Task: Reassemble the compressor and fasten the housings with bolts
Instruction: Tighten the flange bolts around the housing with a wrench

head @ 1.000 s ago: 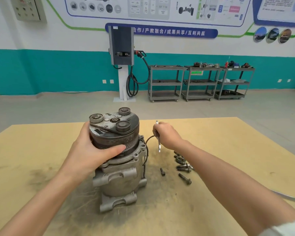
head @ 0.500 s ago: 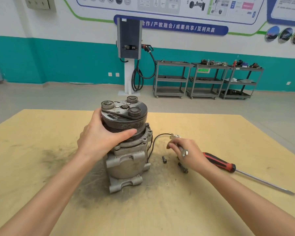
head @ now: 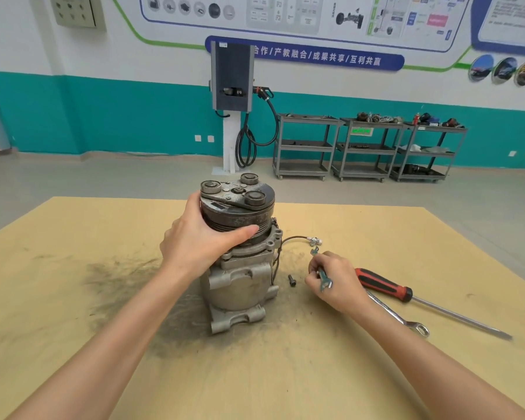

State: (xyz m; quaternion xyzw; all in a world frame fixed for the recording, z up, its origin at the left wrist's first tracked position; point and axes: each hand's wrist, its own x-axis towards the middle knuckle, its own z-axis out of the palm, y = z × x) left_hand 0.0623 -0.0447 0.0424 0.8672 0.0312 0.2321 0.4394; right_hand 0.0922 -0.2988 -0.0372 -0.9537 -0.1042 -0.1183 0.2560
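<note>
The right hand (head: 335, 280) had come down from beside the pulley, where it was raised a second ago, to the bench (head: 73, 298), its fingers (head: 312, 278) curled round a small open-end wrench (head: 323, 274). One wrench end projected beyond the fingers toward the connector (head: 314, 241) of the black lead; the other lay across the back of the hand. The view had also shifted, so that tools hidden earlier came into sight.

The compressor (head: 238, 259) stood upright on the bench, just left of the right-hand fingers. The left hand (head: 200, 241) gripped its pulley, thumb across the near face and fingers wrapped round the far side, steadying the unit.

One loose bolt (head: 292, 280) lay on the bench between the compressor base and the right-hand fingers, apart from both. The cluster of bolts seen a second ago was not visible; it probably lay beneath the right hand, though this could not be confirmed.

Judgement: the hand had gone down to collect a bolt with the wrench retained, so fastening of the housings appeared incomplete.

Behind the right hand, toward the person's right, lay a red-handled screwdriver (head: 382, 284) and a combination spanner (head: 397, 318), the spanner running out from under the wrist. Neither blocked the path to the bolt. The lead arched just beyond the fingers and could snag the wrench on the return. Dark grime covered the bench around the compressor base.
</note>
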